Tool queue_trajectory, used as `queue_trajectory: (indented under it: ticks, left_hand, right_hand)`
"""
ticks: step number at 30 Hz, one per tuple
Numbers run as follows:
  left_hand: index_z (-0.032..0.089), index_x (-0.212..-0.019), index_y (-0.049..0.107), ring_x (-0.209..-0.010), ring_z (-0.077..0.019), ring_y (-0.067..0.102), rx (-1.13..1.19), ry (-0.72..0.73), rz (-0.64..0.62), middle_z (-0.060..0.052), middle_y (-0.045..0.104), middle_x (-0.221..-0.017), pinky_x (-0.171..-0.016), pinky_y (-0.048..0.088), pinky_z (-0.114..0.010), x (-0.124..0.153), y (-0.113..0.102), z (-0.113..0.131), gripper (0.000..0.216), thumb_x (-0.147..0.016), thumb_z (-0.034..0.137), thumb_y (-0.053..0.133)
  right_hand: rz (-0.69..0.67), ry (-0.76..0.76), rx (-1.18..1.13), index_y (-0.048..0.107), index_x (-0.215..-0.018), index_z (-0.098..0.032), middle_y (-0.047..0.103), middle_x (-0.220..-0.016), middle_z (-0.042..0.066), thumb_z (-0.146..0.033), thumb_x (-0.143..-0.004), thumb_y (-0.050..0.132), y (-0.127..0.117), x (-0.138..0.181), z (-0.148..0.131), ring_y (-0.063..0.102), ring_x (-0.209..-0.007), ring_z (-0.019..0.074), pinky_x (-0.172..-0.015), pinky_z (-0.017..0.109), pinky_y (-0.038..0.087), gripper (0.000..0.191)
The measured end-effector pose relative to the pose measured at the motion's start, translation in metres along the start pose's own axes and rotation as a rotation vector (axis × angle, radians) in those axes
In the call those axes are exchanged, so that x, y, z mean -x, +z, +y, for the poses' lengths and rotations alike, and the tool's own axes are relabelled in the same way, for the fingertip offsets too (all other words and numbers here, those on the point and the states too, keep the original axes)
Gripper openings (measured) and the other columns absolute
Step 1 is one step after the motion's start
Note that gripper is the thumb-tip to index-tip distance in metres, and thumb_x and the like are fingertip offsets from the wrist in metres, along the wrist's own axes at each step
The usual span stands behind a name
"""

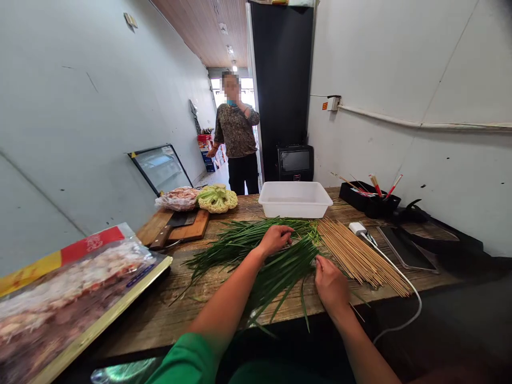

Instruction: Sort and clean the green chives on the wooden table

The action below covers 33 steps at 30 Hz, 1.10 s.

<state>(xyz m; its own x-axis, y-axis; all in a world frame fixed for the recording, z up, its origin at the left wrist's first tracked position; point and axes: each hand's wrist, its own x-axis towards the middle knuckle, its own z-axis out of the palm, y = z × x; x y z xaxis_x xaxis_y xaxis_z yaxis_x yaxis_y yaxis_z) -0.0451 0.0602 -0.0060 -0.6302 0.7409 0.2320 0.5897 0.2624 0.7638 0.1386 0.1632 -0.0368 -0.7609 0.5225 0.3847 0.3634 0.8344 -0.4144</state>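
Two bunches of long green chives (286, 266) lie across the wooden table, one behind the other. My left hand (276, 239) rests over them, fingers curled down on some chives between the bunches; the fingertips are partly hidden. At the cut ends of the nearer bunch, my right hand (331, 282) is closed in a pinch. A thin bamboo skewer (357, 313) sticks out from beneath this hand, in line with its fingertips. To the right of the chives lies a broad pile of bamboo skewers (360, 253).
Behind the chives stands a white plastic tub (296, 209). At left are a cutting board (192, 230) with a knife, a cauliflower (217, 198), bagged meat (178, 198) and a large food package (80, 282). A tablet (406, 248) and white cable lie right. A person (240, 133) stands beyond.
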Motion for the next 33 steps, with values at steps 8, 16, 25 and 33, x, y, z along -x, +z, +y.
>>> queue_trajectory:
  ticks: [8,16,25,33]
  left_hand:
    - [0.012,-0.099,0.071,-0.067,-0.0118,0.062,-0.047,0.031,-0.103,-0.005,0.073,-0.087,-0.070,0.048,-0.022,0.005,-0.002,0.015,0.030,-0.078,0.021,0.051]
    - [0.019,-0.091,0.073,-0.086,-0.0175,0.062,-0.358,0.069,0.046,-0.005,0.071,-0.092,-0.084,0.043,-0.028,0.004,-0.024,0.009,0.023,-0.081,0.023,0.052]
    - [0.020,-0.084,0.071,-0.097,-0.0263,0.053,-0.797,-0.004,0.083,-0.010,0.065,-0.089,-0.088,0.030,-0.040,0.009,-0.015,0.002,0.012,-0.076,0.026,0.063]
    - [0.020,-0.077,0.071,-0.095,-0.0273,0.053,-0.797,-0.011,0.086,-0.011,0.065,-0.085,-0.086,0.031,-0.041,0.005,-0.005,0.000,0.013,-0.078,0.026,0.059]
  right_hand:
    - [0.032,-0.013,-0.019,0.063,-0.109,-0.014,0.069,-0.101,0.009,-0.021,-0.092,0.031,0.000,0.001,-0.001,0.063,-0.089,0.0170,-0.076,0.026,0.043,0.036]
    - [0.022,-0.002,-0.018,0.063,-0.108,-0.014,0.069,-0.101,0.008,-0.022,-0.092,0.031,-0.001,0.001,-0.002,0.063,-0.088,0.0167,-0.074,0.025,0.042,0.037]
    - [0.007,0.027,0.005,0.063,-0.108,-0.016,0.068,-0.103,0.009,-0.023,-0.093,0.033,-0.002,0.001,-0.003,0.063,-0.090,0.0166,-0.075,0.024,0.043,0.035]
    - [0.007,0.013,0.011,0.064,-0.106,-0.016,0.069,-0.101,0.009,-0.023,-0.092,0.034,-0.001,0.001,-0.002,0.064,-0.088,0.0161,-0.074,0.024,0.043,0.034]
